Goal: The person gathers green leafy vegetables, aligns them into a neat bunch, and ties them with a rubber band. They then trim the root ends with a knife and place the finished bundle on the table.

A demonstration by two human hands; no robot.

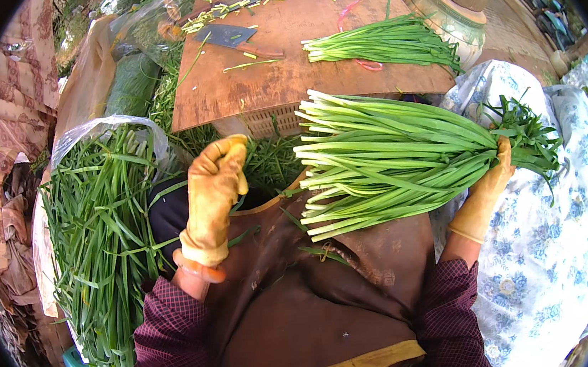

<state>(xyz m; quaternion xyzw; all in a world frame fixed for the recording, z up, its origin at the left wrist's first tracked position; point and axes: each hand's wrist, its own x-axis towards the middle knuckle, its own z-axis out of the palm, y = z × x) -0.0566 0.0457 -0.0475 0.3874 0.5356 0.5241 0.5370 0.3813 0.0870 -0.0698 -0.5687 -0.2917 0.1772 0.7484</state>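
Observation:
A fanned bunch of green garlic chives (pixel 393 157) with pale cut ends is in my right hand (pixel 501 159), which wears a yellow rubber glove and grips it near the leafy tips. The pale ends face left, over my brown apron (pixel 314 321). My left hand (pixel 216 186), in a matching glove, is raised to the left of the bunch and apart from it. Its fingers are curled, and I see nothing in them. An orange band (pixel 199 267) circles the left wrist. Further left, a large heap of loose chives (pixel 109 240) lies beside a clear plastic bag (pixel 105 125).
Ahead stands a wooden board (pixel 273 89) on a plastic crate (pixel 266 123). On it lie a cleaver (pixel 230 37), cut stem ends (pixel 240 6) and another chive bunch (pixel 386 42) over a pink tie (pixel 369 65). Flowered cloth (pixel 540 276) covers the right; a ceramic pot (pixel 449 22) stands behind.

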